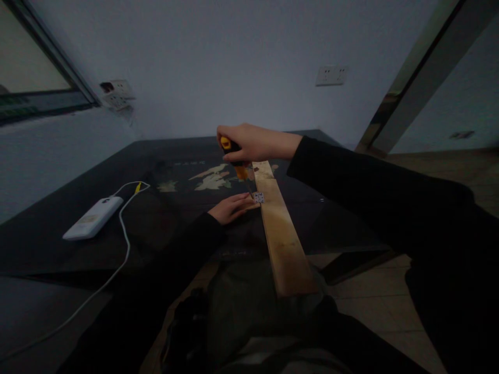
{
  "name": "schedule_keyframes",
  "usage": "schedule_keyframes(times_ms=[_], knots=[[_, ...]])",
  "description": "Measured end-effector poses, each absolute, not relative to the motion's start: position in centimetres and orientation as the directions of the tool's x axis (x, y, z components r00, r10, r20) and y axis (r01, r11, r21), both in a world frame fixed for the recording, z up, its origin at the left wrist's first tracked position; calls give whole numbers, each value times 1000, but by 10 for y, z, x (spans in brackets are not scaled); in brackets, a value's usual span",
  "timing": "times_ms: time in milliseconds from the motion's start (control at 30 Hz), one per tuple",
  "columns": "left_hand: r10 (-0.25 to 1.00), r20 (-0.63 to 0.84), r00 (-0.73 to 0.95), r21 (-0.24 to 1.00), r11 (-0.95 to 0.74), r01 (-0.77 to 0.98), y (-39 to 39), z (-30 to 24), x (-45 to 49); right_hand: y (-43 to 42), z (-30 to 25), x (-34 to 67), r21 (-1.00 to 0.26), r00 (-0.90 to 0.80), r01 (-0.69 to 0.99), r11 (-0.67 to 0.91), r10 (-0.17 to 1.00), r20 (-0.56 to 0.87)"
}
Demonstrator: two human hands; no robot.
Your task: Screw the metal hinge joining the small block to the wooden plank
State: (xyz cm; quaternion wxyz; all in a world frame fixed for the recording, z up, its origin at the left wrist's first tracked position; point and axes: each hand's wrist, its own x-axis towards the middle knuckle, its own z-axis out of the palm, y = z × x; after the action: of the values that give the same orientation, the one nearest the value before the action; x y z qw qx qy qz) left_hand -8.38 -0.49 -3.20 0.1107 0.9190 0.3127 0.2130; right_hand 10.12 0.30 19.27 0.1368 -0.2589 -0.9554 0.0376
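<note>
My right hand (255,142) is wrapped round the yellow-and-black handle of a screwdriver (235,158), held nearly upright with its tip down on a small metal hinge (259,197). The hinge sits on the left edge of a long wooden plank (284,239) that lies across the dark table (163,228) and sticks out over its near edge. My left hand (233,207) rests on the table beside the plank, fingers stretched toward the hinge and touching it. Both arms are in black sleeves.
A white power bank (92,217) lies on the table at the left with a white cable (125,234) trailing off toward me. Wall sockets (331,75) sit on the far wall. A wooden floor shows at the right.
</note>
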Motion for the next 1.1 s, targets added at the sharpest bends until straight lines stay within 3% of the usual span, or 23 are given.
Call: schedule_keyframes(times_ms=[200,300,400,533,633,733,800,900,1000,1100], knots=[[642,310,701,336,-764,551,-4,-35,-84,2,205,124,-272,-713,487,830,558,425],[651,308,694,342,-756,558,-2,-37,-84,7,196,156,-487,-516,491,723,691,506],[652,328,684,350,-756,553,-1,-37,-84,17,170,205,-735,-228,356,577,816,531],[644,347,682,367,-762,533,-2,-34,-82,15,114,275,-915,123,-16,404,908,399],[660,355,662,378,-749,544,-3,-32,-80,-8,68,308,-937,168,-279,209,972,167],[662,363,656,377,-748,546,-3,-31,-78,-38,33,318,-926,114,-370,80,993,40],[663,361,655,375,-747,549,-3,-30,-76,-51,20,317,-940,48,-339,46,998,31],[661,356,661,370,-749,550,-4,-28,-76,-54,13,320,-982,27,-161,100,995,97],[670,356,652,360,-742,566,-5,-25,-76,-46,9,336,-962,68,168,214,971,228],[692,374,618,354,-722,595,-6,-22,-76,-38,-2,361,-794,127,539,280,905,406]])
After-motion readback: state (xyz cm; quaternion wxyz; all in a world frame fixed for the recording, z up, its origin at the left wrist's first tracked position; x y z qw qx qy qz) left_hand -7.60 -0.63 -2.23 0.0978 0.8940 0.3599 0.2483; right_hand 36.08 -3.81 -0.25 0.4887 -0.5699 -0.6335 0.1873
